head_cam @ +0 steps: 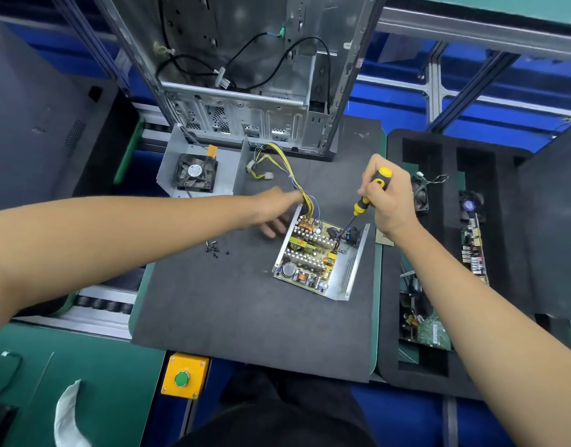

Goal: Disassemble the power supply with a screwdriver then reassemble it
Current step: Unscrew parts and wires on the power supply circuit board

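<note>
Right hand [390, 201]: fingers curled round the handle of one yellow-and-black screwdriver [369, 196], tip down at the 1 o'clock corner of the open power supply [319, 256].
Left hand [277, 211]: lies at the supply's 10 o'clock edge, beside the wire bundle [293, 179]; its fingertips are partly hidden, so I cannot tell whether it is spread or pinching anything.
Power supply: one open metal tray with its circuit board showing, at the middle of the dark mat [239, 311] on the bench.
Cover: one grey lid [226, 162] with one fan [195, 172], at 10 o'clock from the supply, well apart from it.
Screws: a small cluster of loose screws [214, 248] on the mat at 9 o'clock from the supply; too small to count surely.
Computer case [245, 75]: one, open, standing at 12 o'clock.
Foam tray [439, 156]: one, at 3 o'clock, holding boards and fans.
Button box [184, 375]: one yellow box with one green button, at 7 o'clock.
</note>
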A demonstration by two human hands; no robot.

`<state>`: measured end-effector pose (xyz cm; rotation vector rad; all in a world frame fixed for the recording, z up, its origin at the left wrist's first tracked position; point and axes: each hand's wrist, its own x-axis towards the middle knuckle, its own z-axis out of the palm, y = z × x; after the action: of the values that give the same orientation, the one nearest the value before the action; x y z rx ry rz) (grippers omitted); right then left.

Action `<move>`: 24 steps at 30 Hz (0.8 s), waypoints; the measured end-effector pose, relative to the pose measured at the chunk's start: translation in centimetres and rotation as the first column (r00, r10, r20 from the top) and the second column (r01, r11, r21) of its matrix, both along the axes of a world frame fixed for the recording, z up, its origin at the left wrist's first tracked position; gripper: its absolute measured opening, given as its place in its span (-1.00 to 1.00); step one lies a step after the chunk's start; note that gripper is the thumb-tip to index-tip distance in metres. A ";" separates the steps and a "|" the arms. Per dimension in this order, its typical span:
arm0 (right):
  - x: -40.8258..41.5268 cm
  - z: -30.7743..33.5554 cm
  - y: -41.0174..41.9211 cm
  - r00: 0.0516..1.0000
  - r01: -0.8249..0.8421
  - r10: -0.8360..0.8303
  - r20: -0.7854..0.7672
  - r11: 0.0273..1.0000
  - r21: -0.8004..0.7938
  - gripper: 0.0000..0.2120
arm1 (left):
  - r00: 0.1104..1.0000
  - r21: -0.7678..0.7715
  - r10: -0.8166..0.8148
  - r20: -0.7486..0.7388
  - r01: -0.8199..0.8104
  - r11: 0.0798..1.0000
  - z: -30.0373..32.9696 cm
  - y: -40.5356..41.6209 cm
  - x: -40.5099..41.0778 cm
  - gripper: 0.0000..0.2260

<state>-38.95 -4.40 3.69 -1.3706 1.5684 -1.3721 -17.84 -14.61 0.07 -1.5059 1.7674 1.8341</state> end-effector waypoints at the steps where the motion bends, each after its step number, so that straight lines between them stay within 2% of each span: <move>1: 0.0 -0.1 0.1 1.000 -0.001 0.001 -0.003 1.000 0.004 -0.95 | 0.990 0.012 0.133 -0.042 -0.133 0.991 -0.2 -0.4 -0.2 -0.55; 3: 0.1 -0.3 0.3 1.000 -0.004 0.004 -0.015 1.000 0.006 -0.95 | 0.907 0.124 0.372 -0.198 -0.353 0.927 -0.2 -1.4 -0.6 -0.65; 5: 0.0 -0.3 0.5 1.000 -0.007 0.007 -0.025 1.000 0.003 -0.93 | 0.835 0.214 0.432 -0.341 -0.379 0.900 0.3 -1.9 -0.9 -0.73; 7: -0.3 -0.2 0.6 0.999 0.000 0.000 -0.034 1.000 0.008 -0.91 | 0.848 0.130 0.302 -0.435 -0.273 0.953 0.8 -1.8 -1.0 -0.72; 10: -0.7 -0.2 0.8 0.999 0.011 -0.011 -0.038 1.000 0.010 -0.95 | 0.881 -0.127 0.004 -0.473 -0.072 0.989 1.2 -1.1 -0.3 -0.69; 13: -0.9 -0.3 0.9 0.999 0.030 -0.029 -0.014 0.999 0.014 -0.94 | 0.856 -0.363 -0.326 -0.402 0.177 0.915 1.5 -0.2 0.9 -0.72; 15: -0.9 -0.4 1.0 0.999 0.032 -0.032 -0.029 0.999 0.010 -0.92 | 0.806 -0.484 -0.471 -0.358 0.271 0.832 1.8 1.0 1.4 -0.70; 16: -0.9 -0.4 1.1 0.999 0.031 -0.031 -0.036 0.999 0.012 -0.91 | 0.764 -0.601 -0.573 -0.297 0.317 0.734 1.5 1.5 1.6 -0.66; 17: -1.0 -0.5 1.1 0.999 0.031 -0.031 -0.035 0.999 0.016 -0.91 | 0.701 -0.732 -0.690 -0.178 0.375 0.569 1.0 1.8 1.9 -0.60; 18: -1.0 -0.5 1.1 0.999 0.033 -0.033 -0.030 0.999 0.019 -0.90 | 0.610 -0.815 -0.792 -0.021 0.448 0.367 0.5 2.1 2.4 -0.56; 19: -1.0 -0.6 1.2 0.999 0.037 -0.037 -0.026 0.999 0.018 -0.90 | 0.528 -0.848 -0.843 0.107 0.491 0.200 0.0 2.2 2.9 -0.48; 20: -0.9 -0.6 1.2 0.999 0.041 -0.041 -0.023 0.999 0.015 -0.90 | 0.461 -0.854 -0.864 0.203 0.514 0.074 -0.3 2.4 3.3 -0.39; 22: -0.8 -0.6 1.2 0.999 0.046 -0.046 -0.025 0.999 0.007 -0.90 | 0.372 -0.843 -0.868 0.330 0.530 -0.093 -0.7 2.9 3.9 -0.30; 24: -0.8 -0.7 1.3 0.998 0.052 -0.052 -0.035 0.999 0.001 -0.89 | 0.319 -0.794 -0.828 0.461 0.565 -0.224 -0.8 3.8 4.3 -0.30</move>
<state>-39.72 -3.14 2.97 -1.3680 1.6385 -1.3840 -13.56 -10.82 -0.70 0.1719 3.0030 0.2076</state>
